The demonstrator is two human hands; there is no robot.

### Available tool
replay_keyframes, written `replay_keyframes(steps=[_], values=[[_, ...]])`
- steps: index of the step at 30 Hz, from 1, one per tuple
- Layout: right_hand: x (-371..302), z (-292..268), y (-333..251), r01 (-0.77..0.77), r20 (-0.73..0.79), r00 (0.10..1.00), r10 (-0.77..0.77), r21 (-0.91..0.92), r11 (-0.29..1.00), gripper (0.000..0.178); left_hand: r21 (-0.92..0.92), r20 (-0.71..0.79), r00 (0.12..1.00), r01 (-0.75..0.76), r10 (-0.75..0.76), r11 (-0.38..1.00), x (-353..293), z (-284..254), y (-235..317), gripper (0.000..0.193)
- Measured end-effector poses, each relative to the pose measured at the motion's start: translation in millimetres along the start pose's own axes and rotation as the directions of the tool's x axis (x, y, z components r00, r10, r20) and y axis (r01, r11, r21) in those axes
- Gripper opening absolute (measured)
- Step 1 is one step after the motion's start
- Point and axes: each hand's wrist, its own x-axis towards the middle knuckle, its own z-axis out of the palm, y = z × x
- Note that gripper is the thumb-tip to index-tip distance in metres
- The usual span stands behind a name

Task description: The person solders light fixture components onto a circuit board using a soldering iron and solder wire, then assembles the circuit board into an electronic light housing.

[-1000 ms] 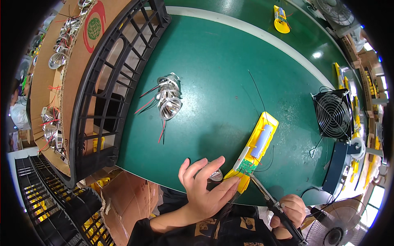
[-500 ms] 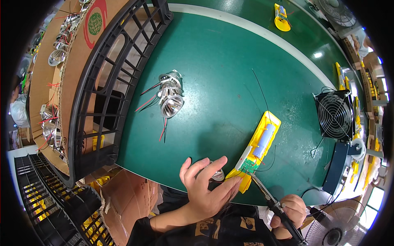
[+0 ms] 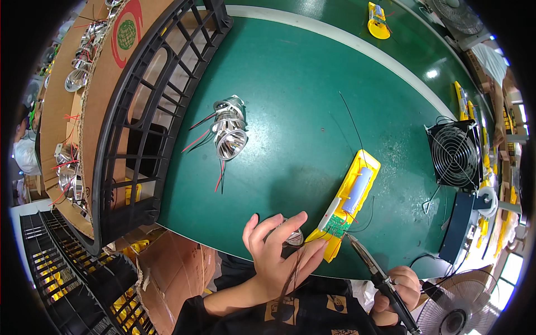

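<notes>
A yellow plastic housing (image 3: 362, 159) lies at a slant on the table, holding a blue-violet cylindrical battery (image 3: 357, 190) and a green circuit board (image 3: 336, 225). My left hand (image 3: 279, 251) is at its near end, thumb and forefinger pinched by the board's edge; what they grip is too small to make out. The other fingers are raised and spread. Partly hidden behind them is a shiny reflector cup (image 3: 293, 238). In my right hand (image 3: 399, 290) is a soldering iron (image 3: 379, 276), its tip beside the board's right edge. Thin dark wires stick out from the housing.
Several reflector cups with red and black wires (image 3: 231, 142) lie left of centre. A black plastic crate (image 3: 139, 139) and a cardboard box (image 3: 106, 111) line the left. At the right stand a square black fan (image 3: 455, 154) and a dark blue box (image 3: 459, 226). Another yellow housing (image 3: 379, 28) lies farther back.
The soldering iron's tip has drawn slightly right, off the board's edge, and my right hand moved a little with it. My left hand stays almost in place at the housing's end.
</notes>
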Motion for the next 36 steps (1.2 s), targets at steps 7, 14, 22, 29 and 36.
replay_keyframes(steps=[7,14,22,29,36], values=[[-6.1,3.0,-1.4,-0.054,-0.003,0.999,0.054,-0.024,0.998,0.039,-0.04,-0.014,0.999,0.037,-0.038,0.998,0.4,2.1,0.9,0.016],[-11.3,0.9,0.0,-0.028,-0.05,0.998,0.027,-0.027,0.999,0.042,0.001,0.025,0.999,0.023,-0.023,1.0,-0.5,1.9,2.6,0.015],[-21.7,-1.3,4.2,0.005,-0.167,0.986,0.001,0.033,0.999,0.034,0.041,-0.045,0.999,-0.003,0.005,0.999,-1.3,6.3,4.2,0.01],[-31.7,-12.6,6.0,0.052,-0.186,0.981,-0.053,-0.01,0.999,0.03,-0.019,0.069,0.997,0.019,-0.018,1.0,5.4,-11.4,15.9,0.026],[-45.1,-22.8,15.0,-0.031,-0.313,0.949,0.038,0.028,0.999,0.025,0.161,0.283,0.959,-0.069,0.021,0.985,29.5,-24.0,23.4,0.05]])
